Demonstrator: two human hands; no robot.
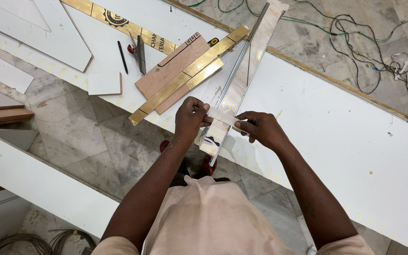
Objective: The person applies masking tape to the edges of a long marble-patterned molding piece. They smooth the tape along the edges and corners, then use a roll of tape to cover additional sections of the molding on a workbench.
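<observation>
Both hands meet at centre frame over a long mirrored strip (234,92) lying on the white board (336,123). The left hand (191,119) and right hand (259,129) each pinch one end of a short pale strip (223,116), fingers closed on it, held across the mirrored one

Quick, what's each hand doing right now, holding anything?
Left hand: closed, pinching one end of a pale strip over the long mirrored metal piece.
Right hand: closed, pinching the strip's other end.

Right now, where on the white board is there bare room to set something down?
Bare: white board right of the right hand, up to its far edge. Crowded: left of the mirrored strip, with gold strips, wood piece, pencil.
</observation>
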